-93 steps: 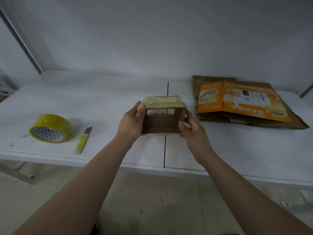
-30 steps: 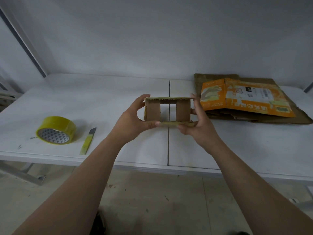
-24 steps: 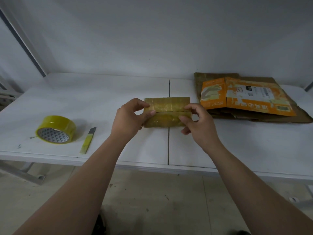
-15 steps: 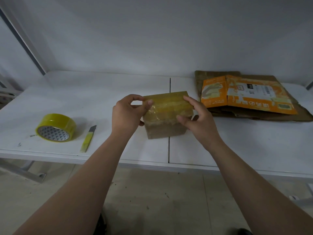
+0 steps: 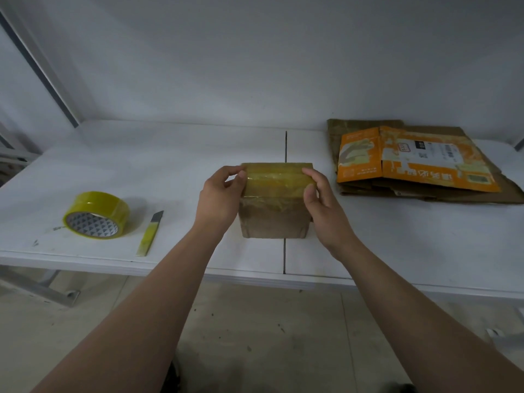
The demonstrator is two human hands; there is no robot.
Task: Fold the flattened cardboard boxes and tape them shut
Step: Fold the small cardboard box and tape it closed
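Observation:
A small brown cardboard box (image 5: 273, 219) stands on the white table (image 5: 147, 171) at the middle, its top face covered in yellowish tape. My left hand (image 5: 219, 195) grips its upper left corner with thumb and fingers curled round the edge. My right hand (image 5: 320, 198) grips the upper right corner the same way. A stack of flattened cardboard boxes (image 5: 416, 163), orange-printed on top, lies at the back right.
A roll of yellow tape (image 5: 97, 214) lies on the table's left part, with a yellow utility knife (image 5: 149, 234) just right of it. A seam splits the tabletop behind the box. The table's front edge runs below my wrists, floor beneath.
The box was held in the air with its open end toward me; both hands turned it taped side up and lowered it onto the table.

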